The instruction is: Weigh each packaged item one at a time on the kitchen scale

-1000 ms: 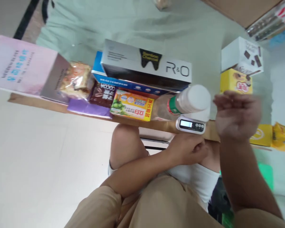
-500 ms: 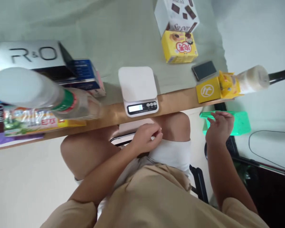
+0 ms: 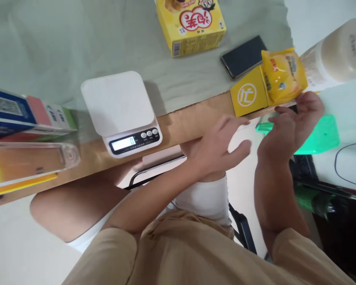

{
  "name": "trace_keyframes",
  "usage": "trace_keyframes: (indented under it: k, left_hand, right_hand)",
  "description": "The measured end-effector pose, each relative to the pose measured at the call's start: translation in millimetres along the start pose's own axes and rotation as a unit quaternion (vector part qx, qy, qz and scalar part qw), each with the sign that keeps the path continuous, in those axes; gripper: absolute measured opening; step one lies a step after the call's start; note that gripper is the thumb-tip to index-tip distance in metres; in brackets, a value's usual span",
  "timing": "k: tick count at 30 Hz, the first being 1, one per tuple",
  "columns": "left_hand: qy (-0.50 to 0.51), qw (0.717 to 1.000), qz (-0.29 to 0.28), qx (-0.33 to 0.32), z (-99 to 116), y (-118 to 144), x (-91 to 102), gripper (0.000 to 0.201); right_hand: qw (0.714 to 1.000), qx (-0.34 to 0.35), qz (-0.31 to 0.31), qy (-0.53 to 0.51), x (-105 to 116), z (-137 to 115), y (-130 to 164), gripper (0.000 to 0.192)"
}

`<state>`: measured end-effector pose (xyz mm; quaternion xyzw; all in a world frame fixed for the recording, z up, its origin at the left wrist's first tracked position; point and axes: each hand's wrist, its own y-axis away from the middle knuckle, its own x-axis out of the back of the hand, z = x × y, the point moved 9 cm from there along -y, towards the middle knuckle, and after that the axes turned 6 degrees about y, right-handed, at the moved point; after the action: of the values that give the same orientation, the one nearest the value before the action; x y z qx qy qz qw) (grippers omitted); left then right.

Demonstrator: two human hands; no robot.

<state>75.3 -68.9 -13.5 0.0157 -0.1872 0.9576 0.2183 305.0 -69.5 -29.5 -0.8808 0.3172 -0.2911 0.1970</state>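
My left hand point(image 3: 222, 144) hovers at the table's front edge, thumb and fingers apart, with nothing in it. Just below a yellow snack packet point(image 3: 286, 77) is my right hand point(image 3: 293, 124), fingers spread; whether a fingertip touches the packet I cannot tell. That packet sits in or against a small yellow box point(image 3: 249, 93) with a white round logo. To the left, a white kitchen scale point(image 3: 118, 103) has a lit display reading 0 and a bare weighing plate.
A dark phone point(image 3: 245, 55) lies behind the yellow box, and a larger yellow carton point(image 3: 192, 27) stands farther back. At right is a pale-lidded bottle point(image 3: 335, 51). Boxes point(image 3: 20, 113) and a clear bottle point(image 3: 32, 160) line the left. A green plastic container point(image 3: 320, 136) is below the edge.
My left hand has risen from my lap toward the table edge, its fingers opening. My right hand has moved up to the yellow packet. The view has shifted right and closer.
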Motion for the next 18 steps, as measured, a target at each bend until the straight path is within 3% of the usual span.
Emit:
trace_keyframes:
  k: [4, 8, 12, 18]
  left_hand:
    - [-0.017, 1.0, 0.013, 0.019, -14, -49, -27.0, 0.055]
    - [-0.019, 0.998, -0.008, 0.054, -24, -69, -37.9, 0.057]
    - [-0.044, 0.998, -0.007, 0.053, -16, -63, -32.9, 0.056]
    - [-0.092, 0.995, 0.038, -0.009, 22, -28, -4.0, 0.067]
  right_hand:
    - [0.997, 0.05, -0.006, -0.06, -8, -7, 3, 0.06]
    - [0.992, 0.064, -0.03, -0.101, -17, -13, 6, 0.061]
    - [0.992, 0.04, -0.038, -0.109, -21, -30, 7, 0.056]
    - [0.991, -0.048, -0.033, -0.123, -26, -80, 26, 0.041]
